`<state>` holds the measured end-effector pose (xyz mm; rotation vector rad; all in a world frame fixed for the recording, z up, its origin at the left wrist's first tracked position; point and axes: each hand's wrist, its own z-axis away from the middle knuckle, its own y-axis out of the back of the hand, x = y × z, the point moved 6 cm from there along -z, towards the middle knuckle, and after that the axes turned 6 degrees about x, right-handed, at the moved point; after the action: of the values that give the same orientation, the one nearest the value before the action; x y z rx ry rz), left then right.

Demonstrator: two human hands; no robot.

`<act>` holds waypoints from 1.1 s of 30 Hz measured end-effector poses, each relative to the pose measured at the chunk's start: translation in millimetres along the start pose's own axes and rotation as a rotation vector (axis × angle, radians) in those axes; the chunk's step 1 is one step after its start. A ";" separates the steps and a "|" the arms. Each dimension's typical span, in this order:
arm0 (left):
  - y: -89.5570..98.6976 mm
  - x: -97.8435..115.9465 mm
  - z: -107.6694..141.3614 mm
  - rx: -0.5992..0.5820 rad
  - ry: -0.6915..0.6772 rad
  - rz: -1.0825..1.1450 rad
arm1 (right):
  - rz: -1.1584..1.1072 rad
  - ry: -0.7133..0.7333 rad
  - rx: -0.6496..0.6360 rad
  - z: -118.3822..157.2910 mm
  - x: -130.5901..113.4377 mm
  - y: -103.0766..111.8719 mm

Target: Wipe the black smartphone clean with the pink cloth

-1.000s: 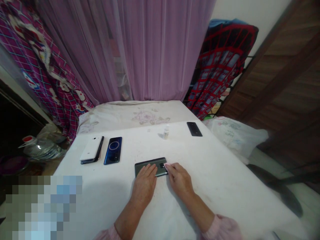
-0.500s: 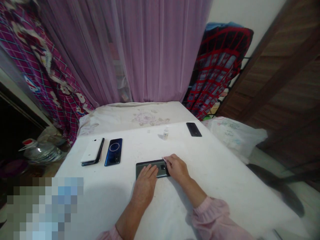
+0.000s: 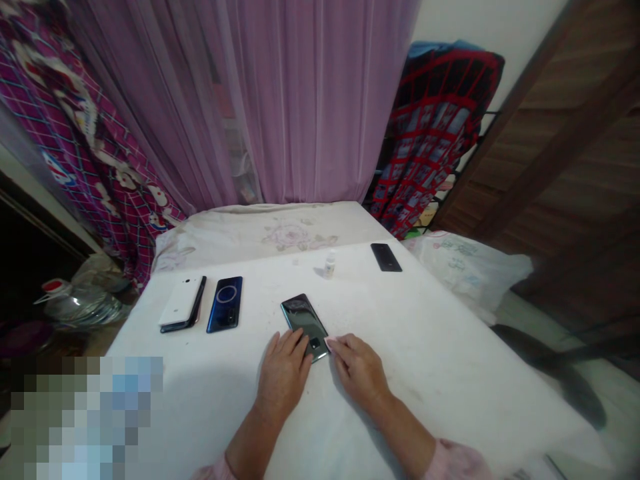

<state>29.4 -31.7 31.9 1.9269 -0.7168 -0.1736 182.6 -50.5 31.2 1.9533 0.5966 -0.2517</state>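
Observation:
A shiny dark green phone (image 3: 304,316) lies camera side up on the white tabletop, tilted with its camera end nearest me. My left hand (image 3: 285,367) rests with spread fingers on its lower left part, beside the camera block. Against the phone's lower right edge, my right hand (image 3: 357,367) pinches a small white piece (image 3: 330,341) between thumb and fingers. What the piece is made of is too small to tell. Beyond the phone a small white bottle (image 3: 329,265) stands upright.
A blue phone (image 3: 225,305) and stacked phones with a white one (image 3: 183,301) on top lie at the left. A black phone (image 3: 387,257) is at the back right. Past the right edge sits a plastic bag (image 3: 465,267); a water jug (image 3: 80,303) stands at left.
The green phone has turned from lying sideways to a slant, its far end now pointing away to the left. Both hands have shifted, the right one nearer to me, with the white piece still pinched.

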 end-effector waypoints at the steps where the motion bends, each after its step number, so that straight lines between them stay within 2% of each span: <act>1: 0.1 2.3 0.4 -0.003 -0.010 0.005 | -0.001 0.018 -0.006 -1.6 -2.0 -0.7; 8: -3.1 6.0 -0.5 -0.035 -0.039 -0.020 | 0.057 0.035 -0.061 -30.8 -6.5 -14.0; 14: -2.1 5.6 -0.5 -0.025 -0.028 0.003 | 0.112 0.019 -0.047 -59.0 -9.4 -25.7; 17: -2.1 4.8 -0.1 -0.034 -0.017 0.001 | 0.120 0.036 -0.053 -53.3 -10.7 -23.3; 24: -4.1 3.3 1.1 -0.028 -0.013 0.023 | 0.093 0.085 -0.053 -17.5 -8.9 -8.4; 27: -5.3 3.0 1.0 -0.038 -0.012 0.016 | 0.105 0.084 -0.070 -26.2 -10.8 -12.4; 33: -5.2 2.7 0.9 -0.055 -0.015 0.009 | 0.160 0.062 -0.065 -64.1 -18.3 -28.7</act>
<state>33.2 -32.3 27.5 1.8711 -0.7238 -0.2005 146.8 11.0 45.0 1.9400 0.4794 -0.0713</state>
